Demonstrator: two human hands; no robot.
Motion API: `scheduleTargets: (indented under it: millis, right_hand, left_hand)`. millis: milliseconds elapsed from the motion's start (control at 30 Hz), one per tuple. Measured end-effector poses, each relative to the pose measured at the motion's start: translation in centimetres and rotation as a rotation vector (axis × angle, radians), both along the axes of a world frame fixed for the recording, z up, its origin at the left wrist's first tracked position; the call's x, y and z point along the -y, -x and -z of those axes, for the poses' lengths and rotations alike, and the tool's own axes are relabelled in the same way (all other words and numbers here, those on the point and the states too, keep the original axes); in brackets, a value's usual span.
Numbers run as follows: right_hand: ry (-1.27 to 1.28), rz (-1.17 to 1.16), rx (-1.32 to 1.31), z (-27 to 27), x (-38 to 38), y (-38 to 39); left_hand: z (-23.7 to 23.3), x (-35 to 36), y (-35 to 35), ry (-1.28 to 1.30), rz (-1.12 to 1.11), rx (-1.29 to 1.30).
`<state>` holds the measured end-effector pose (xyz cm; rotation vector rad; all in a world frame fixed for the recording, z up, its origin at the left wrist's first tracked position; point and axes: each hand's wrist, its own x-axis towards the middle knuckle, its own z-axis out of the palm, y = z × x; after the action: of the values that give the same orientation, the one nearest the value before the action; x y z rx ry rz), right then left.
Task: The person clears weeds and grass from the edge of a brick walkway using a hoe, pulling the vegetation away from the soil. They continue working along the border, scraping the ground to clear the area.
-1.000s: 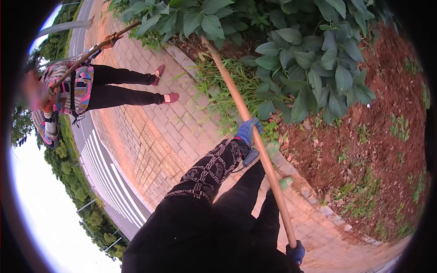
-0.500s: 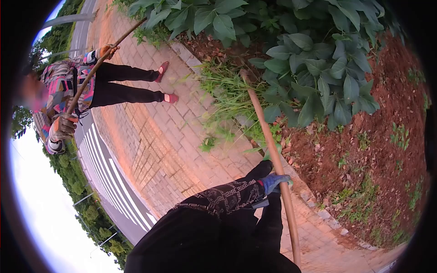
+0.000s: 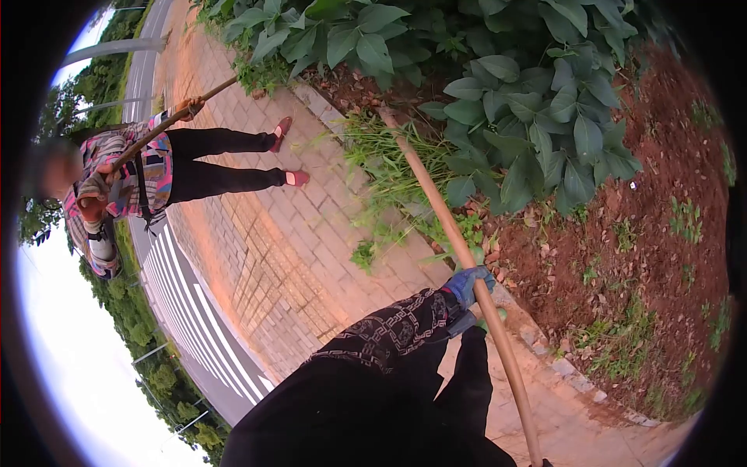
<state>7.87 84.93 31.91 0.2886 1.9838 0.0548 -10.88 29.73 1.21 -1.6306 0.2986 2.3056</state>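
Observation:
A blue-gloved hand, which looks like my left hand, is closed around a long wooden pole. The pole slants from the bottom edge up to the grass clump at the planting bed's edge, where its far end is partly hidden by soil and leaves. My patterned dark sleeve reaches in from the lower left. The pole's near end runs to the bottom edge beside a small dark patch that I cannot make out. My right hand does not show.
A person in a patterned jacket holds another pole on the brick pavement. Leafy shrubs overhang red soil. A stone curb borders the bed; a striped crossing lies beyond the pavement.
My left hand and the pole have moved slightly up in the picture, the pole's far end also to the left. The other person's nearer hand has shifted up and left along with their pole.

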Motion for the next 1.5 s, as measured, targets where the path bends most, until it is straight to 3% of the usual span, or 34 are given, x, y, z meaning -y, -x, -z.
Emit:
scheduleTargets:
  millis: [67,100,233,300,367,433,567,600,633,667,700,733,800,900,967,1067,1233,1300,1400,1500]
  right_hand:
    - [0.074,-0.01,-0.046,5.0,2.9,0.5]
    - [0.099,0.186,-0.014,8.8,4.3,0.3]
    - [0.183,0.058,-0.085,14.9,15.4,6.1]
    - [0.367,0.11,-0.136,14.6,20.9,10.0]
    - [0.39,0.074,-0.131,14.5,24.5,12.6]
    - [0.451,0.004,-0.235,13.5,27.0,14.2]
    - [0.297,0.041,-0.152,10.3,22.9,11.3]
    - [0.254,0.029,-0.109,9.1,19.4,9.1]
    - [0.264,0.085,-0.143,7.9,15.0,5.3]
    - [0.192,0.07,-0.067,6.6,10.5,2.1]
    - [0.233,0.063,-0.031,2.4,8.2,2.1]
    - [0.114,0.024,0.037,0.5,5.0,0.4]
    - [0.057,-0.081,0.015,-2.8,-0.1,-1.5]
    - [-0.163,-0.069,0.117,-3.9,0.5,1.8]
    - [-0.187,-0.074,0.047,-1.6,0.9,3.3]
    - [-0.096,0.061,-0.074,6.4,2.5,2.5]
    - [0.201,0.022,-0.153,15.3,17.1,8.6]
    - [0.409,0.059,-0.196,16.0,23.2,11.8]
    - [0.567,0.066,-0.146,15.3,29.1,15.0]
    - [0.575,0.037,-0.154,14.2,30.3,15.9]
  left_hand:
    - [0.5,5.2,1.6,0.106,0.014,-0.062]
    - [0.7,8.4,2.8,0.16,0.032,-0.124]
    - [0.0,20.8,8.0,0.273,0.037,-0.354]
    - [-1.9,23.5,11.1,0.391,0.011,-0.234]
    - [-3.0,24.0,12.0,0.509,-0.018,-0.118]
    - [-2.8,22.4,12.2,0.501,0.031,-0.211]
    - [4.4,17.1,7.3,0.355,0.071,-0.213]
    - [1.4,11.9,5.8,0.387,0.032,-0.044]
    - [0.5,7.7,3.3,0.258,0.05,-0.11]
    - [-0.7,2.9,0.9,0.266,0.076,0.078]
    - [-0.5,-0.9,-2.5,0.16,0.1,0.056]
    - [-2.7,-3.9,-3.8,0.022,0.1,0.076]
    - [-5.4,-7.5,-5.7,-0.213,0.097,0.064]
    - [-3.6,-9.9,-7.1,-0.31,-0.002,0.039]
    - [-4.4,-8.0,-4.6,-0.248,0.002,0.068]
    - [-2.8,-2.2,-1.7,-0.083,-0.029,0.076]
    - [0.7,13.5,3.4,0.214,-0.094,-0.129]
    - [-2.1,18.9,7.6,0.426,-0.04,-0.106]
    - [-0.1,25.8,9.9,0.532,0.03,-0.186]
    - [1.9,27.2,10.8,0.599,0.04,-0.028]
